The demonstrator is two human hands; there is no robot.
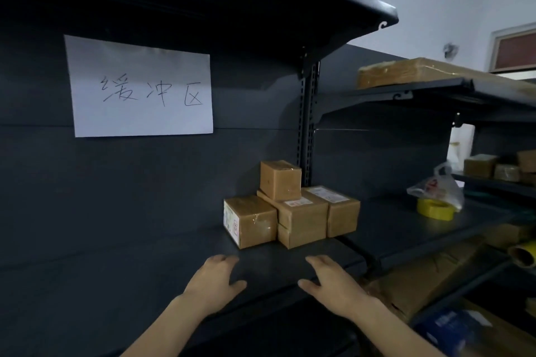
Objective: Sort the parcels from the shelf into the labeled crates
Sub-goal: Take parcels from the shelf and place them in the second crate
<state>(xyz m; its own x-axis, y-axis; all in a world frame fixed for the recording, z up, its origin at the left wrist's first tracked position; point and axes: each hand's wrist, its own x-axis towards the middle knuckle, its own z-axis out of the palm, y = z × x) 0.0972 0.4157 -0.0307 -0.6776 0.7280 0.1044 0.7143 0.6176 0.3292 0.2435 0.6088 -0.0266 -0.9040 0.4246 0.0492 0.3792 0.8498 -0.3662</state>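
Note:
Several brown cardboard parcels stand in a cluster on the dark shelf (145,275). A small cube parcel (280,180) sits on top of a larger box (301,219). To its left stands a parcel with a label on its side (251,222); to its right is a parcel with a white label on top (338,211). My left hand (216,281) and my right hand (330,284) reach over the shelf's front edge, fingers straight, holding nothing, a short way in front of the parcels. No crates are in view.
A white paper sign (139,90) with handwriting hangs on the back panel. The shelf bay to the right holds a yellow tape roll (435,207), a plastic bag (438,182) and more parcels (478,165). A flat parcel (406,71) lies on the upper right shelf.

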